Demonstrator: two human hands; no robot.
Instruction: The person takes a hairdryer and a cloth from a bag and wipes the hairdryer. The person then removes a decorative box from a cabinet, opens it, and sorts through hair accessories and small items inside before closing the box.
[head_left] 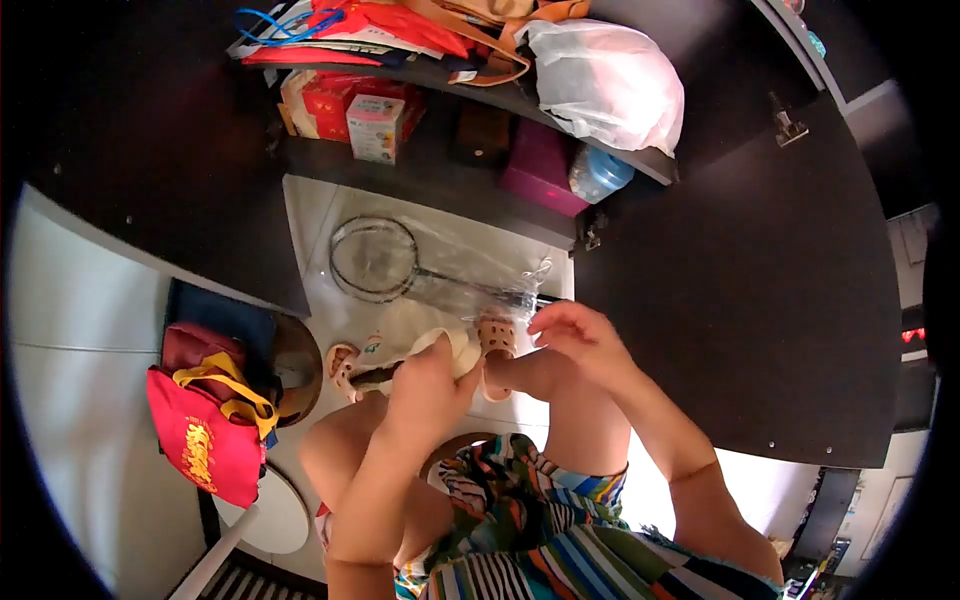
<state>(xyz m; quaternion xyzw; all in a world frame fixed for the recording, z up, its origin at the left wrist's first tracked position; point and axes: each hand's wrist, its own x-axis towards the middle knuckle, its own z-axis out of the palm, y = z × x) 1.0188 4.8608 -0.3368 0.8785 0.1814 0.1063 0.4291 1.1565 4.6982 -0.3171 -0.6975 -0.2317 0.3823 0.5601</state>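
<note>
My left hand is closed around the gathered top of a cream cloth bag, which hangs down between my knees with a small print on its side. To the right, my right hand is held above my knee, fingers loosely bent and apart, with nothing in it. Beyond both hands, a badminton racket in a clear plastic sleeve lies on the pale floor tiles. Its handle end points toward my right hand, where white string is bunched. Tan clogs are on my feet.
An open dark cabinet holds a red box, a small white box, a purple box and a blue-lidded jar. Above sits a white plastic bag. Its door stands open rightward. A red tote bag is at left.
</note>
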